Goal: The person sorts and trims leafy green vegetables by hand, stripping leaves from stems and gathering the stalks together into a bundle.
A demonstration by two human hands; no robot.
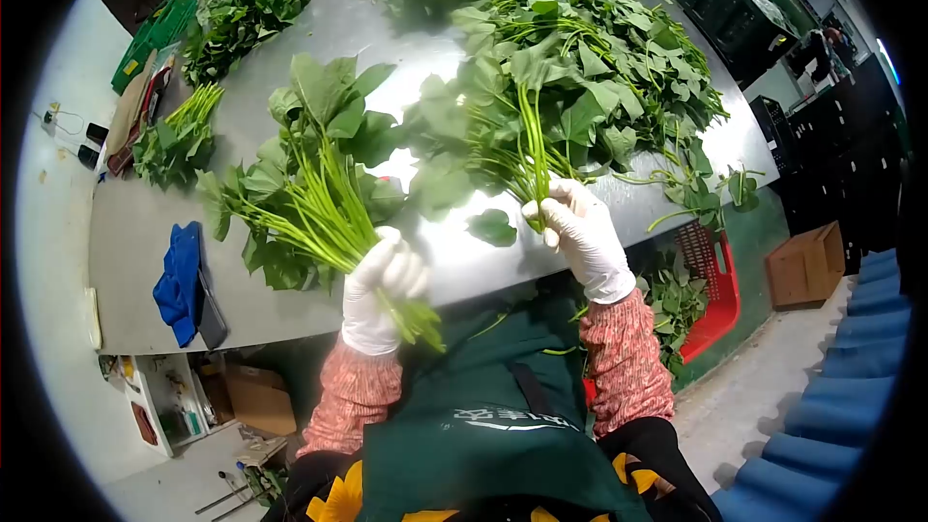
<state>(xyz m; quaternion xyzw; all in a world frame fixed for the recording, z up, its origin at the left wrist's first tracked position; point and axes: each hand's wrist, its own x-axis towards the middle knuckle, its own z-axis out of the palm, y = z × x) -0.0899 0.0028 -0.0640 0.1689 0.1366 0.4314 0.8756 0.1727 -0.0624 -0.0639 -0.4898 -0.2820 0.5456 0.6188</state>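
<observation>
Your left hand (387, 278) wraps a leafy-green bunch (327, 208); your right hand (577, 237) pinches several stems (534, 150).
Both held low, likely so the leaves (322, 97) stay uncrushed. Bunch sits mostly over the surface (126, 242), near its front edge; the leafy pile (619, 63) lies beyond your right hand, probably for short reach.

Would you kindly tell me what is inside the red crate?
Green leaves show inside the red crate; the table and right sleeve hide part, and anything beneath the leaves is covered.
</observation>
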